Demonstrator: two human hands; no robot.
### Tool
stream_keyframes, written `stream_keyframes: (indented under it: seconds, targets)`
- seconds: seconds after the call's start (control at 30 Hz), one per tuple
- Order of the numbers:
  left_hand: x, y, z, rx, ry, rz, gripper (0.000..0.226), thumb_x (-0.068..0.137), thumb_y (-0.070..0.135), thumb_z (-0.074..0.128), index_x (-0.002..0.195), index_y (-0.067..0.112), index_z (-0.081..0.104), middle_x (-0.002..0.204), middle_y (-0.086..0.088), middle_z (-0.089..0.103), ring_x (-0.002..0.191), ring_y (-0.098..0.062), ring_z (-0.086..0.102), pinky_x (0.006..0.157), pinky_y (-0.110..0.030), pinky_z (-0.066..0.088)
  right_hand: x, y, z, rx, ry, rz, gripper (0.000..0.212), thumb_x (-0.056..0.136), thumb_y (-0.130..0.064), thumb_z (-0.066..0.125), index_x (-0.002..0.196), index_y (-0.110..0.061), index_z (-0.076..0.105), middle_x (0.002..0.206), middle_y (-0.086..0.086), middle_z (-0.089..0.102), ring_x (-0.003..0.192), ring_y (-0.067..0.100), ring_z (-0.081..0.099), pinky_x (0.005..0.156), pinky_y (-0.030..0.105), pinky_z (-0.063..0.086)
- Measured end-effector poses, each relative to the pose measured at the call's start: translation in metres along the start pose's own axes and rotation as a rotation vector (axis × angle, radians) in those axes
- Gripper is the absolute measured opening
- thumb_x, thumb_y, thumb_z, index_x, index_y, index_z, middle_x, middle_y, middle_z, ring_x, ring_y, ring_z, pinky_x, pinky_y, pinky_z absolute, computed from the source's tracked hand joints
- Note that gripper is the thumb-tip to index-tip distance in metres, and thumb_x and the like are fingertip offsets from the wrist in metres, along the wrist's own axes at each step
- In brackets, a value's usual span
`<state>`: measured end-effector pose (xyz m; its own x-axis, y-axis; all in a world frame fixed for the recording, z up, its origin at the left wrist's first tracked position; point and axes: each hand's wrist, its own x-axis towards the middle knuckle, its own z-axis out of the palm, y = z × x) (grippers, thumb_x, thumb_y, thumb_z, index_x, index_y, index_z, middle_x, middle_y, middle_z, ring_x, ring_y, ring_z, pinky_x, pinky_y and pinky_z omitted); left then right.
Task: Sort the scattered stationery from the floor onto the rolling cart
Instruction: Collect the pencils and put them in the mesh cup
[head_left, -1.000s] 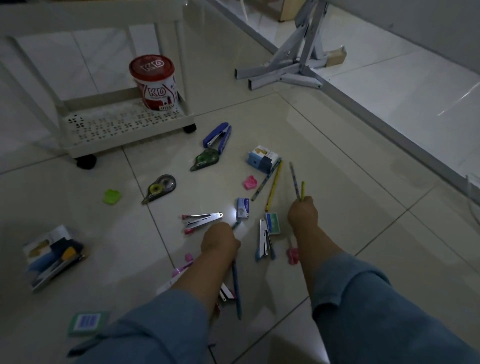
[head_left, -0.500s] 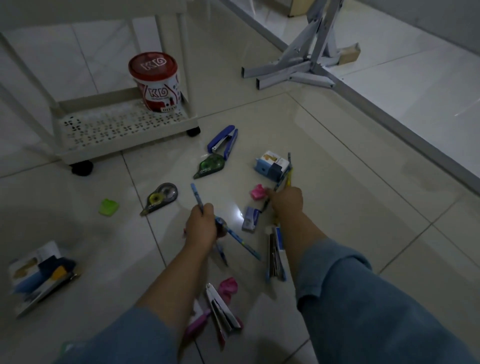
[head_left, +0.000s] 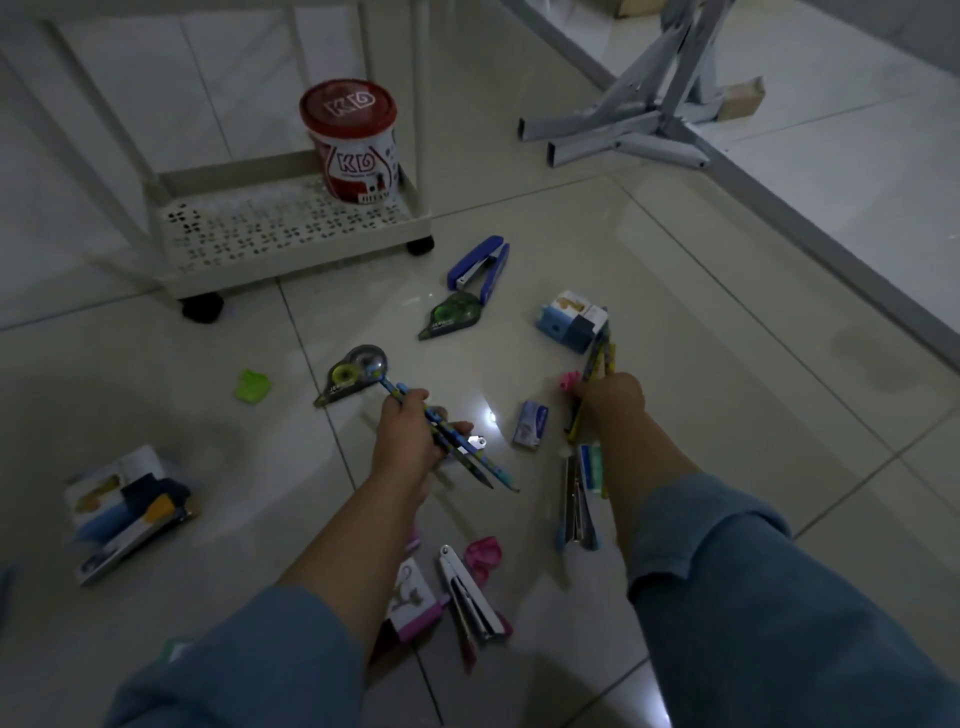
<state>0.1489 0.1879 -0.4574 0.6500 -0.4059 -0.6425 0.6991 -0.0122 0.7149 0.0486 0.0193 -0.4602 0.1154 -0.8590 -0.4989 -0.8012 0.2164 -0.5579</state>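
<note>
Pale glossy floor tiles (head_left: 701, 322) under dim light carry the scatter. The white rolling cart (head_left: 306, 257) stands at the upper left, and a red-lidded tub (head_left: 353, 145) sits on its perforated bottom shelf.

From the head view, the left hand (head_left: 410, 436) has its fingers curled round two patterned blue pencils (head_left: 460, 449). It holds them near mid-shaft, raised off the tiles, with the sharpened ends slanting down to the right. The right hand (head_left: 613, 400) is a closed fist on a second bundle of pencils (head_left: 600, 356), whose far ends reach toward a small blue-and-white box (head_left: 571, 319). There may be three in that bundle, but the light is too poor to count.

On the floor lie a blue stapler (head_left: 480, 265), a green correction tape (head_left: 452, 314), a grey correction tape (head_left: 353, 371) and a box of staples (head_left: 531, 425), all well apart from the cart.

Pencils like these should be light, stiff and smooth, so they are likely to roll or slide out of a loose hold, and their points are brittle. Gripping them bunched together around the middle, as both hands do, seems safest for carrying them to the shelf
</note>
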Motion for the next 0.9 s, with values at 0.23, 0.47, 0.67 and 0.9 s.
stream_keyframes:
  seconds: [0.23,0.47,0.67,0.9]
  targets:
    - [-0.005,-0.002,0.002,0.025,-0.007,0.02,0.014,0.101,0.016,0.029,0.108,0.009,0.039,0.072,-0.009,0.046,0.032,-0.012,0.056,0.039,-0.021,0.051,-0.01,0.006,0.007,0.057,-0.02,-0.034,0.044,0.077,-0.026,0.075,0.099,0.009,0.058,0.105,0.023,0.063,0.093,0.034,0.062,0.086,0.046,0.053]
    - [-0.01,-0.001,-0.001,0.02,0.0,0.009,0.014,0.101,0.016,0.029,0.108,0.01,0.04,0.072,-0.008,0.046,0.032,-0.012,0.056,0.046,-0.025,0.051,-0.013,0.011,0.007,0.081,-0.028,-0.065,0.034,0.082,-0.029,0.07,0.074,0.0,0.055,0.08,0.012,0.051,0.073,0.023,0.052,0.064,0.03,0.044]
    - [-0.015,0.004,0.002,-0.016,-0.004,-0.001,0.011,0.101,0.013,0.031,0.106,0.008,0.04,0.071,-0.009,0.043,0.053,-0.024,0.052,0.036,-0.021,0.05,-0.014,0.014,0.001,-0.038,0.044,-0.095,0.038,0.09,-0.027,0.058,0.1,0.01,0.059,0.107,0.025,0.06,0.097,0.034,0.06,0.078,0.035,0.047]
    - [-0.021,0.001,0.003,0.033,-0.028,0.032,0.012,0.101,0.015,0.032,0.105,0.008,0.041,0.069,-0.008,0.043,0.05,-0.024,0.051,0.036,-0.019,0.048,-0.015,0.015,-0.001,-0.132,0.064,-0.117,0.032,0.089,-0.017,0.06,0.106,0.009,0.057,0.114,0.024,0.061,0.106,0.035,0.059,0.086,0.036,0.047]
